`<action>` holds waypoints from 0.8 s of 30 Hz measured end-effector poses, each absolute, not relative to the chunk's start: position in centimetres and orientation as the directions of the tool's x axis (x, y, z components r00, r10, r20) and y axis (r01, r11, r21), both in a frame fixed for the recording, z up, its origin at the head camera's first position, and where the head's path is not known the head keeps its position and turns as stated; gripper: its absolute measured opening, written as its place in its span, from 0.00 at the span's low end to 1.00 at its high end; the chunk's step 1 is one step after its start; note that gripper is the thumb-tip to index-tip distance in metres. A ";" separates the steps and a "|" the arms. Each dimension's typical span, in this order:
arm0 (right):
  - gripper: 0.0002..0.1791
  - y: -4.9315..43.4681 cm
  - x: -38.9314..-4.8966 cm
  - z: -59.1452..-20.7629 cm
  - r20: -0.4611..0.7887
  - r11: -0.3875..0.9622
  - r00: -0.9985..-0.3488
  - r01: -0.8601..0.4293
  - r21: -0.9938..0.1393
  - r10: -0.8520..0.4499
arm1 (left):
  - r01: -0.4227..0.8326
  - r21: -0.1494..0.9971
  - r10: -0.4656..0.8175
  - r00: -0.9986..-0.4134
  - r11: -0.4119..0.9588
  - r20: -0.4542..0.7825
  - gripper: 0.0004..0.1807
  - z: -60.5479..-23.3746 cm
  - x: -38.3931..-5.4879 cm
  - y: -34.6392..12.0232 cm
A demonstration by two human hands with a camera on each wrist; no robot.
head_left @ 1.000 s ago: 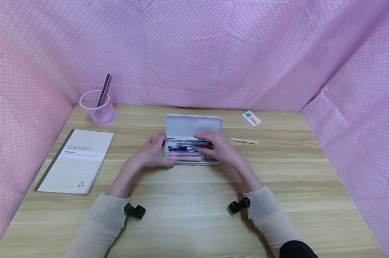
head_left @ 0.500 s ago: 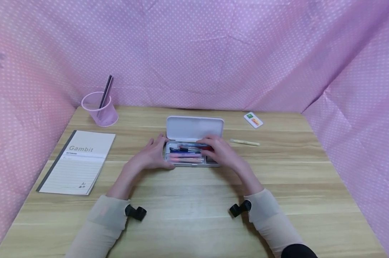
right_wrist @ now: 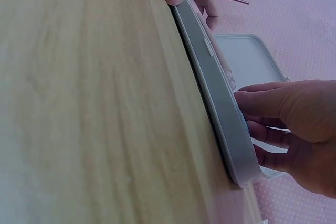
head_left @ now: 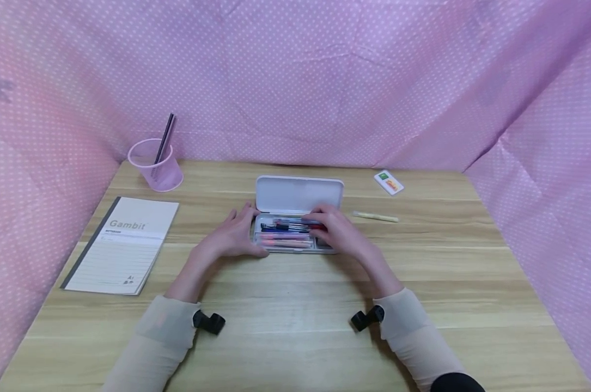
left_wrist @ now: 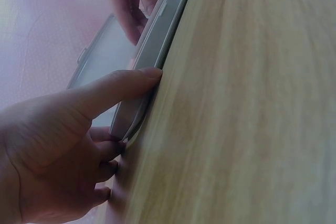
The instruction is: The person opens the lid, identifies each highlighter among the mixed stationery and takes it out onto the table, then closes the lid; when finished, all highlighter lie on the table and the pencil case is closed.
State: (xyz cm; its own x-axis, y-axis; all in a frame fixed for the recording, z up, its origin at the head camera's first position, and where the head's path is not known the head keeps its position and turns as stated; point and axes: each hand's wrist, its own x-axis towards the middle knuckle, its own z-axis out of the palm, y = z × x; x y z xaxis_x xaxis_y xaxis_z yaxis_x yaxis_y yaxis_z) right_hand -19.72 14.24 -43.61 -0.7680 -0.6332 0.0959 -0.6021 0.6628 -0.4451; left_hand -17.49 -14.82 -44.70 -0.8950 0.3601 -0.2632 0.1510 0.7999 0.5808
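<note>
L fingers (left_wrist: 109, 150) w/ thumb (left_wrist: 128, 83) spread wide; R fingers (right_wrist: 269, 134) bent.

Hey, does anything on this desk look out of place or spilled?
I see no spill. The pale yellow stick lies loose on the table, right of the open pencil case; it looks slightly stray because the pens lie inside.

study-like corner: wooden table (head_left: 285, 326), notebook (head_left: 123, 245), dotted pink cloth (head_left: 295, 81)
</note>
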 end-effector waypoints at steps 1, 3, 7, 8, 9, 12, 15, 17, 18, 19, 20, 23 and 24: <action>0.19 14.3 -19.7 -43.6 0.094 0.666 -0.771 -0.599 -0.444 -0.630 | 0.150 0.581 0.360 -0.895 0.800 -0.265 0.57 -44.7 -17.5 -14.8; 0.20 14.3 -19.7 -43.6 0.085 0.675 -0.778 -0.588 -0.446 -0.622 | 0.151 0.576 0.359 -0.894 0.803 -0.267 0.57 -44.6 -17.5 -14.7; 0.19 14.4 -19.7 -43.7 0.071 0.680 -0.783 -0.577 -0.452 -0.618 | 0.161 0.570 0.364 -0.894 0.806 -0.262 0.57 -44.7 -17.6 -14.7; 0.19 14.4 -19.7 -43.7 0.068 0.678 -0.783 -0.576 -0.456 -0.618 | 0.162 0.569 0.364 -0.894 0.806 -0.260 0.57 -44.7 -17.6 -14.7; 0.18 14.4 -19.7 -43.7 0.066 0.675 -0.781 -0.576 -0.461 -0.621 | 0.164 0.569 0.364 -0.895 0.806 -0.258 0.57 -44.7 -17.6 -14.7; 0.15 14.4 -19.7 -43.6 0.062 0.668 -0.777 -0.577 -0.469 -0.627 | 0.164 0.569 0.363 -0.895 0.806 -0.258 0.57 -44.7 -17.6 -14.7; 0.14 14.3 -19.6 -43.6 0.059 0.665 -0.775 -0.576 -0.474 -0.629 | 0.154 0.565 0.358 -0.894 0.810 -0.269 0.57 -44.7 -17.6 -14.7; 0.13 14.3 -19.7 -43.7 0.060 0.666 -0.775 -0.577 -0.473 -0.629 | 0.151 0.565 0.356 -0.894 0.811 -0.273 0.57 -44.6 -17.5 -14.7; 0.13 14.4 -19.6 -43.7 0.061 0.665 -0.775 -0.577 -0.474 -0.629 | 0.149 0.565 0.355 -0.893 0.812 -0.275 0.57 -44.6 -17.5 -14.7; 0.13 14.4 -19.7 -43.7 0.062 0.663 -0.774 -0.578 -0.475 -0.630 | 0.146 0.566 0.354 -0.893 0.811 -0.277 0.57 -44.6 -17.5 -14.7; 0.13 14.4 -19.7 -43.7 0.063 0.662 -0.774 -0.578 -0.477 -0.630 | 0.145 0.570 0.355 -0.893 0.809 -0.276 0.57 -44.6 -17.4 -14.7; 0.13 14.3 -19.6 -43.6 0.060 0.660 -0.775 -0.573 -0.486 -0.629 | 0.148 0.578 0.359 -0.894 0.802 -0.269 0.56 -44.5 -17.4 -14.7; 0.13 14.3 -19.6 -43.6 0.058 0.660 -0.776 -0.571 -0.488 -0.628 | 0.148 0.581 0.359 -0.894 0.801 -0.268 0.56 -44.5 -17.4 -14.7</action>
